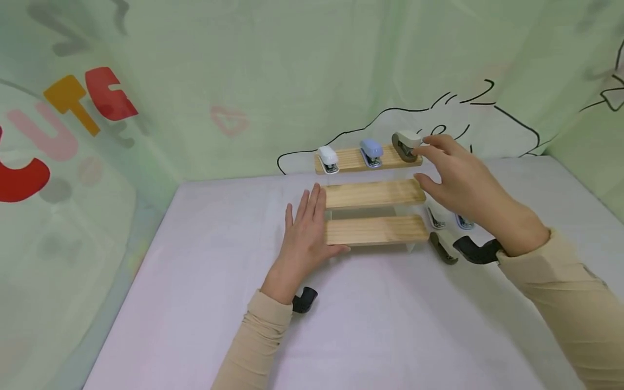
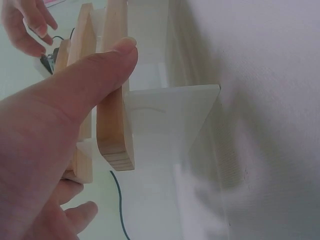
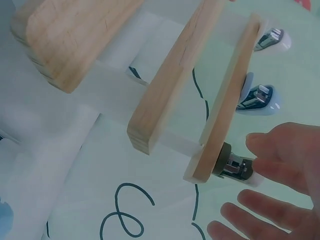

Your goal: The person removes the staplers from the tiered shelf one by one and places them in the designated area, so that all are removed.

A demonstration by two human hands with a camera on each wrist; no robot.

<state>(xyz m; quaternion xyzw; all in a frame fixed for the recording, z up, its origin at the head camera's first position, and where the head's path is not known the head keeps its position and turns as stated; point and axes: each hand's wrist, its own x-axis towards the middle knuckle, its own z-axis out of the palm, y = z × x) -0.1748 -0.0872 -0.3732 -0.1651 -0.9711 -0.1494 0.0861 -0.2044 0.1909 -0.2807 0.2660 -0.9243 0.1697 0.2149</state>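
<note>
i'm steadying the rack (image 1: 375, 231) at nine o'clock with my straight-fingered left hand (image 1: 303, 236), my loosely spread right hand (image 1: 470, 184) by the one-o'clock grey stapler (image 1: 407, 142) needing a light touch.

"CUTE" (image 1: 73, 97) on green backdrop (image 1: 292, 70)

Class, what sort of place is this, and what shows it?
Possibly a staged tabletop set-up indoors: a pale covered table, a green backdrop with letters and line drawings behind it, and small staplers on a tiered wooden stand.
</note>
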